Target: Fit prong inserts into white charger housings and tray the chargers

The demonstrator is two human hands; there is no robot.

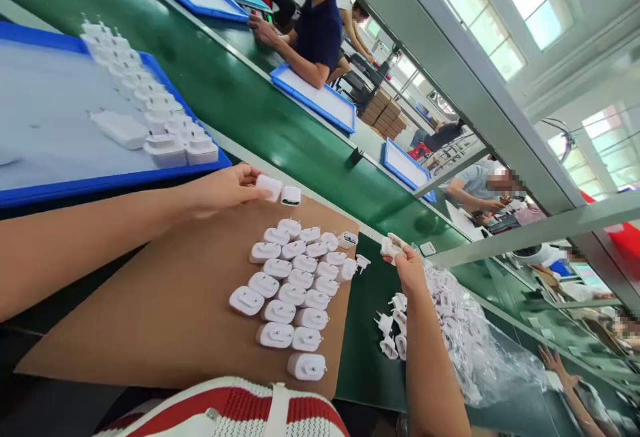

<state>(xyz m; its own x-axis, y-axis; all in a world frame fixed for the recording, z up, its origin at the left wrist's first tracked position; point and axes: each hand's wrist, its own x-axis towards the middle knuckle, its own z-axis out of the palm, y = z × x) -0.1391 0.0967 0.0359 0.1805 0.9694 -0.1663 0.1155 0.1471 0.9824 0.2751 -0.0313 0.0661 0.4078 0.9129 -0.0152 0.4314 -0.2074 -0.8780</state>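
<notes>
My left hand [226,189] is closed in a pinch, thumb and fingers on a white charger body [269,188], over the far edge of a brown board [165,310]. Just beside that body, on its right, is an open-ended charger body [291,196] with a dark interior; whether the two touch I cannot tell. My right hand [411,272] is raised beyond the right edge of the board, fingers drawn in around a white plug piece [390,249]; its exact shape is partly covered by my fingers.

On the board, between my hands and nearer to me, I find a group of white two-pin chargers [293,294] in uneven rows, pins up. At the group's far right corner lies a second open-ended body [348,240], and near it a pin adapter head [363,263] at the board's edge. Loose adapter heads [393,330] lie on the green bench [370,330] left of my right forearm; a clear plastic bag [470,344] with many white pieces lies on its other side. To my left, a blue-rimmed tray [55,124] bears further chargers [150,94], pins up, along its right side.
</notes>
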